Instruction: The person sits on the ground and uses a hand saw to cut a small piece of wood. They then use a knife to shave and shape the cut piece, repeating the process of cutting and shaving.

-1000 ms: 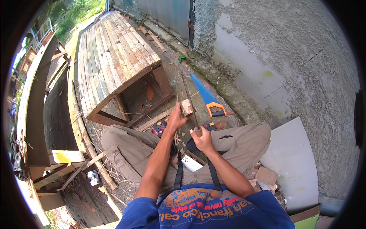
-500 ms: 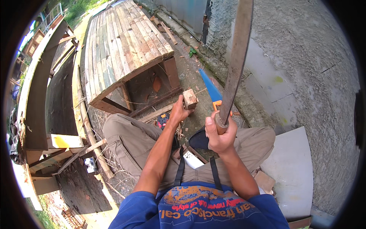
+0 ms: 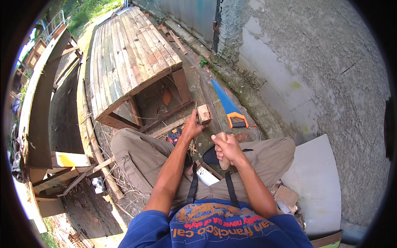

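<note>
My left hand (image 3: 192, 127) is closed on a short wooden block (image 3: 203, 114), held up in front of the bamboo bench. In my right hand (image 3: 230, 151), the fingers wrap round the wooden handle of a machete (image 3: 210, 102). Its long dark blade points away from me and passes just right of the block. I cannot tell whether blade and block touch. Right of the blade, a handsaw (image 3: 224, 99) with a blue blade and an orange and black handle lies on the ground.
A bamboo-slat bench (image 3: 132, 53) stands ahead to the left. A rough grey wall (image 3: 322, 62) rises on the right. Near my left wrist sits a black and red object (image 3: 174, 135). A white sheet (image 3: 316, 182) lies right of my knee. Timber framing (image 3: 37, 111) stands far left.
My right hand has swung the machete down from upright, so its blade now lies low alongside the block. My left hand still holds the block in nearly the same place.
</note>
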A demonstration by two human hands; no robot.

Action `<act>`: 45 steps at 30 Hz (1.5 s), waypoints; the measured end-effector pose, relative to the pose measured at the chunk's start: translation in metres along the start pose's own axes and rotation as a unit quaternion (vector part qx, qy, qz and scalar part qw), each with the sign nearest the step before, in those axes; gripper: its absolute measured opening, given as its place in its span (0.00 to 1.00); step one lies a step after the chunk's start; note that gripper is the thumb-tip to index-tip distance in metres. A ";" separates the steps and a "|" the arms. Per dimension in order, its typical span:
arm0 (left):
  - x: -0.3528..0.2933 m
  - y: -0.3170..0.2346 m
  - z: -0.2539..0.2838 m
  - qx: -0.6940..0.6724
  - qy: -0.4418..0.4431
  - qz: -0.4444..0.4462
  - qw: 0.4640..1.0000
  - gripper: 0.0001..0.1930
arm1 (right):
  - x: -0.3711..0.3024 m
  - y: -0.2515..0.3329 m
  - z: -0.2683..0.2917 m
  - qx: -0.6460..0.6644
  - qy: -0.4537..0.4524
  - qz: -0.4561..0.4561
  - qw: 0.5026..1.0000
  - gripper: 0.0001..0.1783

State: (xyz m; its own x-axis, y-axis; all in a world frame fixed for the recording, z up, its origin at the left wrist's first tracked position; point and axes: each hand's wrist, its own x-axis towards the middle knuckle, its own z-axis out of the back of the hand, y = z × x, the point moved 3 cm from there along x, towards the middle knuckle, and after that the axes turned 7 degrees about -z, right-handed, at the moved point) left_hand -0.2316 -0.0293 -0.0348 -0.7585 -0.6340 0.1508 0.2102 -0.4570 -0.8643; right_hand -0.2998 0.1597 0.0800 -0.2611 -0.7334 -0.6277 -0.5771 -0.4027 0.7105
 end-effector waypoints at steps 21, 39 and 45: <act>-0.001 0.004 -0.002 0.016 -0.002 -0.004 1.000 0.37 | 0.000 0.001 -0.001 -0.062 0.005 -0.016 0.998 0.18; -0.004 0.008 -0.001 0.011 0.002 -0.017 1.000 0.37 | 0.037 -0.047 0.005 -0.310 -0.162 0.192 0.917 0.18; -0.001 -0.013 0.006 -0.045 -0.019 -0.006 0.999 0.35 | 0.009 0.006 0.004 0.082 0.092 -0.119 0.985 0.17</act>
State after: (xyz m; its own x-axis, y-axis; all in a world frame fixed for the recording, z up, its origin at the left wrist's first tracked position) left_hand -0.2293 -0.0265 -0.0213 -0.7362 -0.6530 0.1778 0.1440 -0.4078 -0.9017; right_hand -0.3084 0.1528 0.0772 0.0328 -0.7222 -0.6909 -0.7258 -0.4925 0.4803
